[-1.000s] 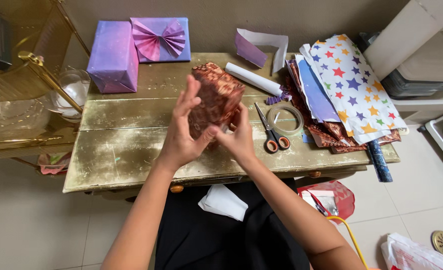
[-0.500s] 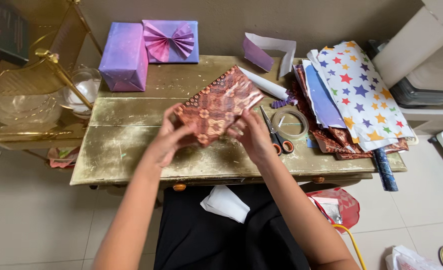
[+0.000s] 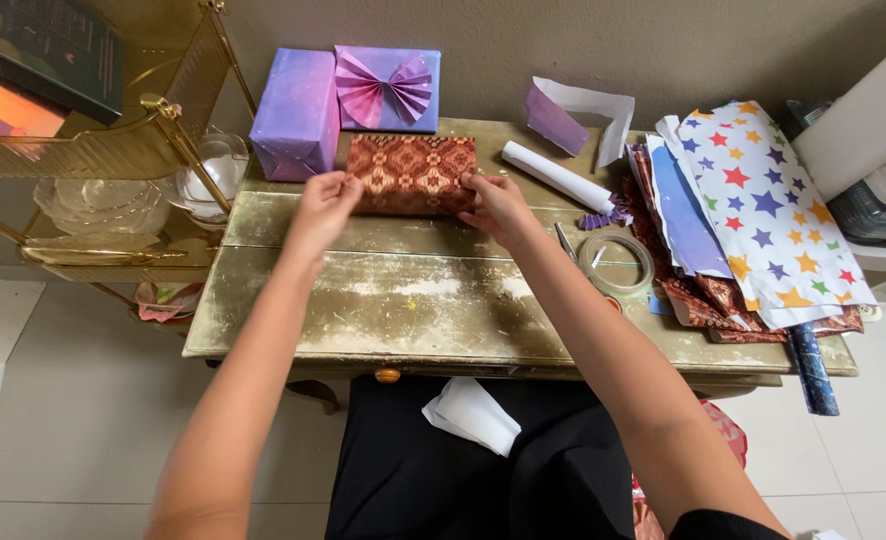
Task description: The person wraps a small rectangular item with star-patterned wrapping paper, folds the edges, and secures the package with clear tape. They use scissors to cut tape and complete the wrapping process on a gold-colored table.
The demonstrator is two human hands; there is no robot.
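Across the middle of the frame stretches the worn gold table (image 3: 413,300), and the brown patterned wrapped box (image 3: 412,174), held tilted above it half a second ago, now lies flat at upper centre, just below the purple gift with a paper fan (image 3: 387,88). Beside that stands a plain purple wrapped box (image 3: 297,112). At right lies the star-print paper (image 3: 763,200). The left hand (image 3: 321,207) and right hand (image 3: 496,205) each pinch an end of the box, fingers closed on it. The tape roll (image 3: 617,264) sits right of centre.
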